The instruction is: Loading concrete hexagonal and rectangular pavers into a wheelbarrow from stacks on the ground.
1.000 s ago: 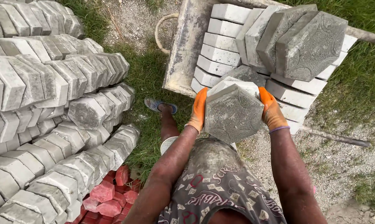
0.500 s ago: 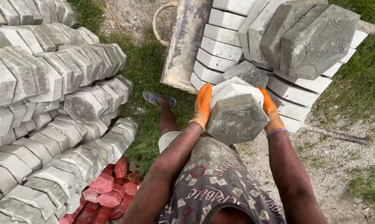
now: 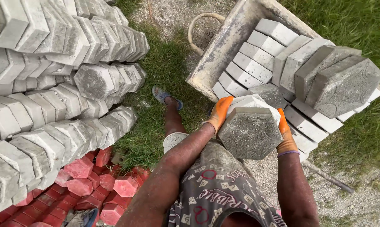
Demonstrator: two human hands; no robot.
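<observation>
A small stack of grey six-sided paving blocks point(image 3: 249, 131) is held in the middle of the view, just in front of the person's chest and right at the edge of the wheelbarrow point(image 3: 223, 50). The patterned face of the front block is turned toward the camera. The stack is squeezed from both sides, because the blocks are heavy and have no handle. The left hand point(image 3: 220, 112), in an orange glove, is pressed flat against the stack at about 9 o'clock, and the right hand point(image 3: 285, 135), also gloved in orange, is pressed against it at about 3 o'clock. Both hands are closed around the blocks. At 1 o'clock from the stack, more grey blocks point(image 3: 307, 80) are stood on edge in rows inside the wheelbarrow, so that many can be fitted in. At 9 and 10 o'clock, a big pile of grey blocks point(image 3: 59, 92) is leaned in rows on the grass point(image 3: 164, 67). At 7 o'clock, red blocks point(image 3: 84, 185) are laid low under that pile. One foot in a sandal point(image 3: 166, 96) is set on the grass at 10 o'clock.
</observation>
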